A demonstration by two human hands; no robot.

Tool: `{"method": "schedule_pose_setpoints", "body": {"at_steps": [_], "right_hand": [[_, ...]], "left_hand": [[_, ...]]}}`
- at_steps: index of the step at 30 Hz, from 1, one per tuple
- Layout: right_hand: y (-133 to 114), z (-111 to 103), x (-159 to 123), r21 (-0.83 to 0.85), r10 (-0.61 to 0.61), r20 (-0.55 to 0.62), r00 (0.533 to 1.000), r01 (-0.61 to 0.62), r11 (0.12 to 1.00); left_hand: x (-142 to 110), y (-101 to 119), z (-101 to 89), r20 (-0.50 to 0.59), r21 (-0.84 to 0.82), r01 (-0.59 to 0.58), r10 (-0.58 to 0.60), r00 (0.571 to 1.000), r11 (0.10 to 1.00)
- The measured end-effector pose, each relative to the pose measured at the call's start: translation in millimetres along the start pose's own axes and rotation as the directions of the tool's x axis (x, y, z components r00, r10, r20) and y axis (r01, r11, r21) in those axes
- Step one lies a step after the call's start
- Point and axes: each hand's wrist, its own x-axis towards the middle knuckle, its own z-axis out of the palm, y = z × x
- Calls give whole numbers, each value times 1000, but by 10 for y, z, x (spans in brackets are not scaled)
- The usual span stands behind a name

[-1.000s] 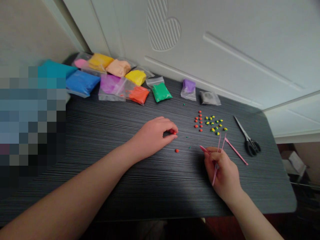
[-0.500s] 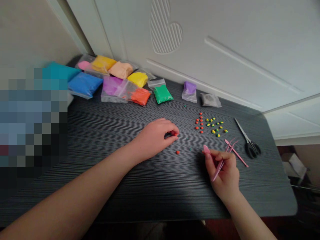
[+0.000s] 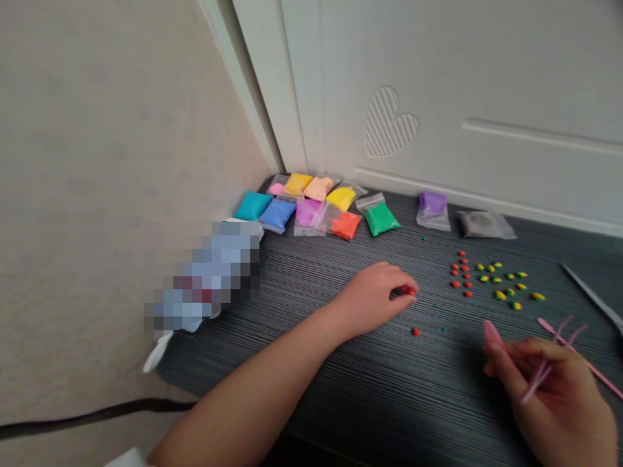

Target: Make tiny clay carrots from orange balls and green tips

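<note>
My left hand (image 3: 377,295) is closed in a pinch on a small red clay piece (image 3: 411,292), just above or on the table; I cannot tell which. A loose red clay ball (image 3: 416,332) lies near its fingertips. In my right hand (image 3: 559,389) are pink tweezers (image 3: 534,384), tips pointing away, and a pink modelling tool whose flat blade (image 3: 492,332) sticks out past the thumb. Beyond the hands lie several red clay pieces (image 3: 464,268) in rough rows, beside several yellow-and-green ones (image 3: 500,295). Tiny green bits (image 3: 444,330) are scattered between the hands.
Clay bags, including green (image 3: 382,219), orange-red (image 3: 346,226) and blue (image 3: 278,214), line the back of the dark table (image 3: 311,279). Purple (image 3: 433,206) and grey (image 3: 481,224) bags lie farther right. Scissors (image 3: 591,288) and another pink tool (image 3: 601,376) are at right. A blurred packet (image 3: 214,272) sits left.
The view has swung left, so everything appears farther right and the scissors are partly cut off. Both hands keep about the same place over the table and the same grips.
</note>
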Motion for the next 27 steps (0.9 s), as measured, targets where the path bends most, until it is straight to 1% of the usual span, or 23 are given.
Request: {"method": "schedule_pose_setpoints", "body": {"at_steps": [2,4,6,9,12,14,16,19,21,24,27], "right_hand": [[14,-18,-24,-34,25,56,998,-23,999],[8,-38,-44,-76,-5,83,997,12,997],[-17,-56,-50,-130,-87,97,991,100,986],[-76,-69,-27,-179,-235,79,969,246,953],[-137,-64,11,-197,-359,88,929,369,908],[-167,-52,32,-175,-427,99,899,439,881],[-186,-36,46,-149,-441,129,888,457,877],[-207,-26,58,-145,-405,182,896,432,890],[-226,-38,67,-146,-403,232,885,441,885],[-261,-85,97,-171,-420,360,833,501,848],[-298,-151,143,-215,-390,488,781,541,813]], "left_hand": [[-3,6,2,3,3,4,-4,1000,1000],[-3,11,3,4,4,3,-3,1000,1000],[-1,11,3,6,3,0,0,1000,1000],[2,7,-2,10,-1,0,0,1000,1000],[4,14,-13,12,-11,19,-19,1000,1000],[6,19,-19,6,-17,44,-43,999,999],[12,17,-23,12,-19,61,-60,998,998],[22,5,-21,18,-21,70,-70,997,997],[28,-1,-19,22,-17,74,-74,997,997],[31,-2,-17,24,-2,78,-78,997,997],[33,3,-19,22,7,78,-78,997,997]]}}
